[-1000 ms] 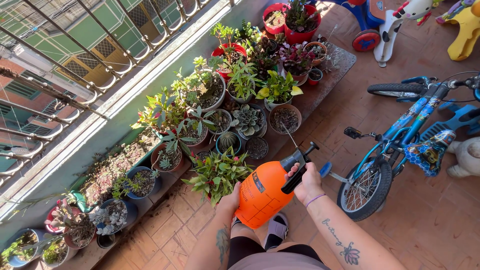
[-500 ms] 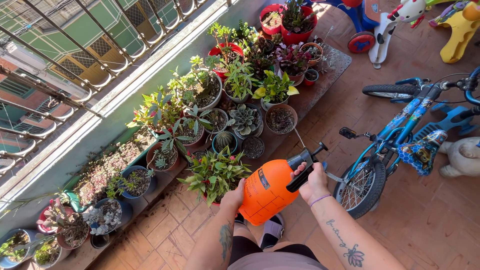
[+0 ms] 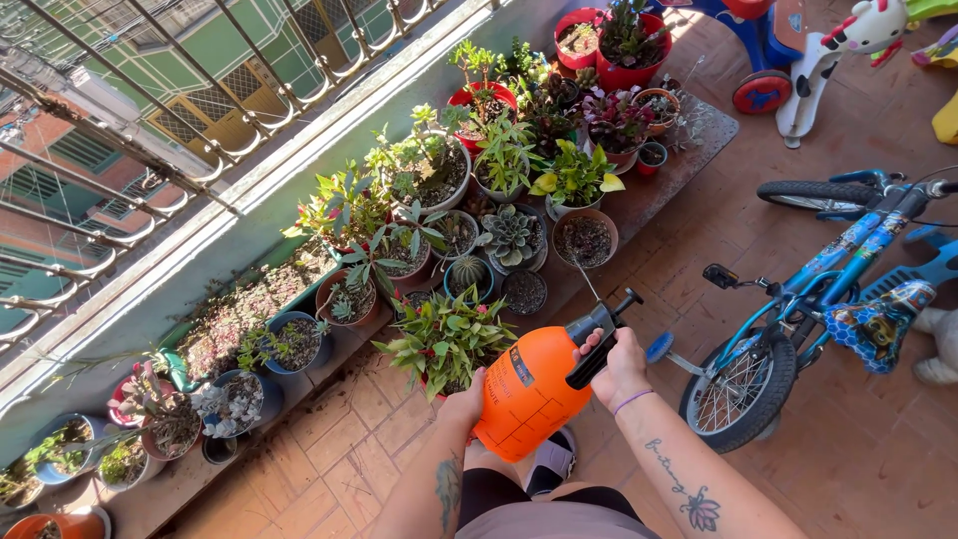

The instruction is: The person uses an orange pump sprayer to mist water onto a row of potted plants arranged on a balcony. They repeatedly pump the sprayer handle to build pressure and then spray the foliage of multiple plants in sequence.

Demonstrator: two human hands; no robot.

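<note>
An orange pump sprayer bottle (image 3: 524, 394) with a black pump head (image 3: 599, 329) is held tilted in front of me. My left hand (image 3: 463, 402) cups the bottle's lower left side. My right hand (image 3: 617, 365) grips the black handle at its top. The thin nozzle wand (image 3: 584, 279) points toward the potted plants. A leafy green plant in a pot (image 3: 446, 339) stands just beyond the bottle, almost touching my left hand.
Several potted plants and succulents (image 3: 511, 235) crowd a low ledge along the green wall (image 3: 190, 279) under a metal railing (image 3: 150, 120). A blue child's bicycle (image 3: 798, 309) stands at right. Ride-on toys (image 3: 788, 50) sit at the far end. Brick floor (image 3: 868, 449) lies below.
The view has shifted slightly, so plants and bicycle sit further right and lower in frame. Both hands keep their hold on the sprayer, which stays tilted toward the plants.
</note>
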